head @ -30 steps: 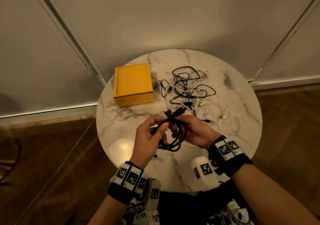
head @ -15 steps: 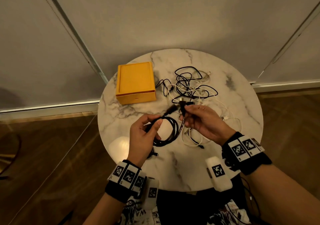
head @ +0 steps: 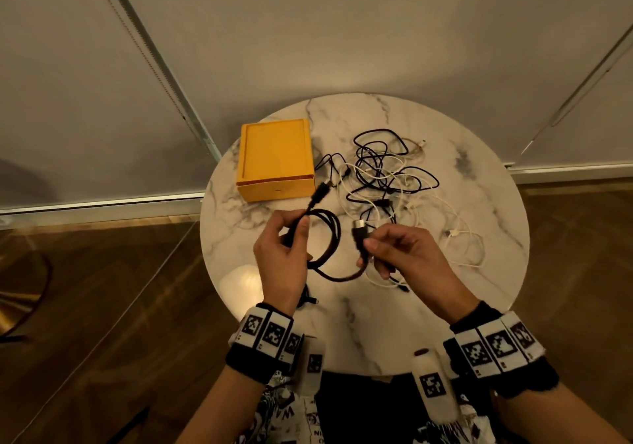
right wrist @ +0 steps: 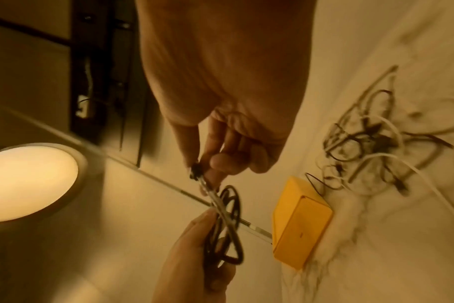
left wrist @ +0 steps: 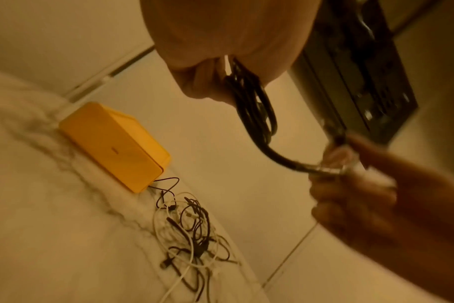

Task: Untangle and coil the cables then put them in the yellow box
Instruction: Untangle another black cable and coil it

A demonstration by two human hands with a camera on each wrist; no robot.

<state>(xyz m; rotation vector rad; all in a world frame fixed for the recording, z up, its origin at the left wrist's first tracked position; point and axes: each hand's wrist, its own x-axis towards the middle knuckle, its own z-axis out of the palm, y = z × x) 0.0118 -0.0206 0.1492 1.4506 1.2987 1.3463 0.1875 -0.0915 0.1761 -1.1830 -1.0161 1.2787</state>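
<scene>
Fingers (head: 303, 228) of our left hand (head: 281, 258) grip the black cable (head: 330, 238) coil; our right hand (head: 407, 255) pinches its plug above the marble desk (head: 479, 204), wood floor (head: 102, 289) around.

A round white marble table (head: 462, 156) stands on dark wood floor (head: 102, 289) against pale wall panels (head: 308, 25).

Dim, warm amber light with soft, blurred wrist views.

A glowing round lamp (right wrist: 26, 184) sits at nine o'clock in the right wrist view, and a pale glare patch lies on the marble table (head: 342, 334) at its seven o'clock edge. The head view is sharpest, with straight wall lines bowing toward the edges. In both wrist views the tangled cables (left wrist: 192, 231) and right hand (left wrist: 392, 205) smear with motion blur.
</scene>
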